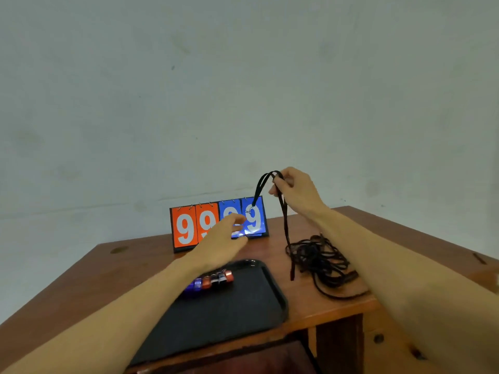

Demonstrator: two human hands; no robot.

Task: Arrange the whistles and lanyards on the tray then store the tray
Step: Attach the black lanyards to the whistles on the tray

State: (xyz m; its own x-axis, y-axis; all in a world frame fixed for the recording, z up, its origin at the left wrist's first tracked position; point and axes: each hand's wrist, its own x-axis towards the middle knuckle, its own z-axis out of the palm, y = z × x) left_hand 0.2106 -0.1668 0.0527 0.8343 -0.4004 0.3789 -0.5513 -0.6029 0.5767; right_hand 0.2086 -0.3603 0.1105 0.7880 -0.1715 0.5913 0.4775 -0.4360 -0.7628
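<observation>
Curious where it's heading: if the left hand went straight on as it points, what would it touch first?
The left hand would likely meet the lanyard's dangling end, else the scoreboard behind; depth unclear.

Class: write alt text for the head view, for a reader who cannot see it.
A person's right hand holds up one black cord lanyard above a tangled pile of black lanyards on a brown wooden table; the left hand hovers open. Red and blue whistles lie on a black rectangular tray before an orange-and-blue flip scoreboard.
</observation>
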